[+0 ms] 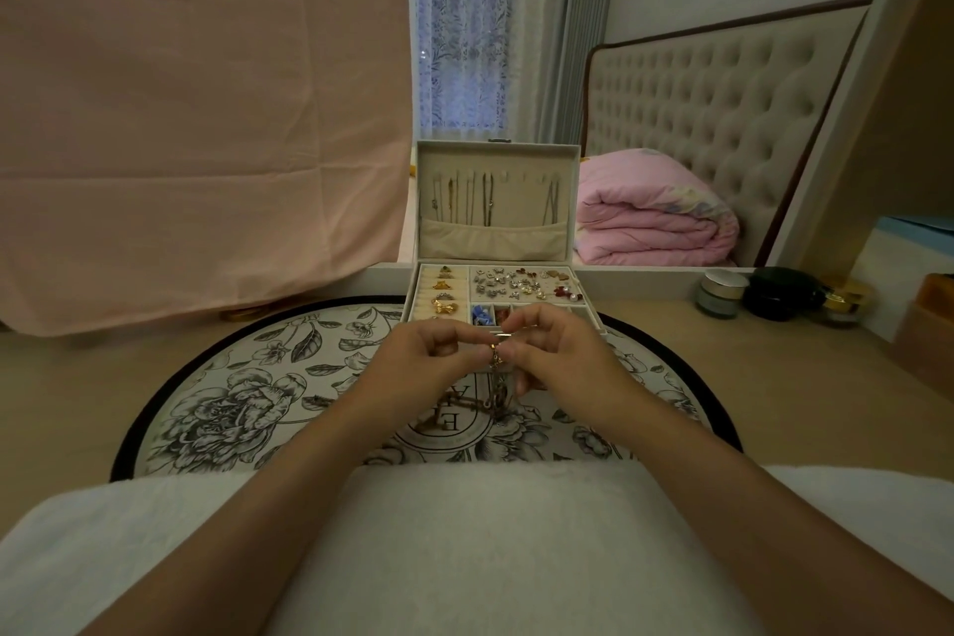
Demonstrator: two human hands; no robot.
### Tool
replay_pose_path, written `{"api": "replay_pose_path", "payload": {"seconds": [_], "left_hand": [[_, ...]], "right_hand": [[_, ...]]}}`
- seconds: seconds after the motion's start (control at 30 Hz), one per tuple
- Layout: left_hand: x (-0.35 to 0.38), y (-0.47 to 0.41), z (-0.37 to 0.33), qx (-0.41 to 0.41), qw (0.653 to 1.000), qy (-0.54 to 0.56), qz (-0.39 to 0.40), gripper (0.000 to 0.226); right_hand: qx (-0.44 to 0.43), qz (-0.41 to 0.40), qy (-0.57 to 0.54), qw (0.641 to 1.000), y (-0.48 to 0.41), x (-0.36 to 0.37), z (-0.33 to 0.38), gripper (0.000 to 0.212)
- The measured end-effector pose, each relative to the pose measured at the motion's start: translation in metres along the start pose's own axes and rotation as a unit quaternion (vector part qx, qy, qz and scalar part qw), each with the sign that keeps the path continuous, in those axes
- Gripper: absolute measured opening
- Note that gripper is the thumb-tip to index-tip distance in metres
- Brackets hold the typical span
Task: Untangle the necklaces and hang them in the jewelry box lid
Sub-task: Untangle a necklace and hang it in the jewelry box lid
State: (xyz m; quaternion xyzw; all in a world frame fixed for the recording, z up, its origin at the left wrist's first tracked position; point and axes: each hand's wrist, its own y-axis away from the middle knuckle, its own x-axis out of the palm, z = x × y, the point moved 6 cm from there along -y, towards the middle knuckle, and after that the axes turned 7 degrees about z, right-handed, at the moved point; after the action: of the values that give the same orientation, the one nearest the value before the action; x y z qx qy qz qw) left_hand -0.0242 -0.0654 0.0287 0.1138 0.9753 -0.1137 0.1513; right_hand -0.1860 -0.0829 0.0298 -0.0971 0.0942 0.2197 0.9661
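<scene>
1. Progress: I judge the task well along but unfinished. The jewelry box lid [495, 243] stands upright at the far centre, and the hung chains [467, 194] drape from its hooks into the pocket below.
2. The main group hangs on the left side of the lid, with a lone chain [553, 201] far right. The hooks between them look bare, so there is room for more.
3. In work: a necklace [494, 357] is held between both hands, just near of the box base [413, 294]. Its lower length droops onto the floral tray [232, 403] and looks bunched there.
4. The left hand [413, 362] pinches the gold end of the necklace, fingers curled. The right hand [555, 359] pinches the same spot from the other side, its remaining fingers loosely bent.
5. Left to do, as I judge it: free this chain and hook it in the lid.
6. Counts:
   - Hands: 2. Box: 1.
   - Necklace in hand: 1 seen. Whether a second is knotted in, cannot tell.
   - Hung chains: roughly five on the left plus 1 on the right. The strands are too fine for a firm count.
   - Jars [722, 293]: 3, far right.
</scene>
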Motion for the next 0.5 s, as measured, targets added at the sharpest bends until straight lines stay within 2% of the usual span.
{"api": "replay_pose_path", "payload": {"seconds": [0.13, 0.2, 0.33, 0.5], "left_hand": [[-0.0021, -0.0011, -0.0034, 0.018, 0.998, -0.019, -0.06, 0.008], [-0.0015, -0.001, -0.0044, 0.014, 0.996, -0.029, -0.082, 0.006], [0.0015, -0.0004, -0.0023, -0.006, 0.995, -0.03, -0.09, 0.007], [0.002, -0.0018, 0.0033, -0.004, 0.994, -0.059, -0.095, 0.006]], "right_hand": [[-0.004, -0.037, -0.024, 0.999, 0.0021, -0.0008, 0.0012, 0.009], [0.002, -0.046, -0.033, 0.998, 0.0038, 0.0001, 0.0013, 0.015], [-0.008, -0.066, 0.011, 0.998, 0.0054, -0.0009, 0.0028, 0.024], [-0.022, -0.078, 0.025, 0.996, 0.0037, -0.0049, -0.0018, 0.019]]}}
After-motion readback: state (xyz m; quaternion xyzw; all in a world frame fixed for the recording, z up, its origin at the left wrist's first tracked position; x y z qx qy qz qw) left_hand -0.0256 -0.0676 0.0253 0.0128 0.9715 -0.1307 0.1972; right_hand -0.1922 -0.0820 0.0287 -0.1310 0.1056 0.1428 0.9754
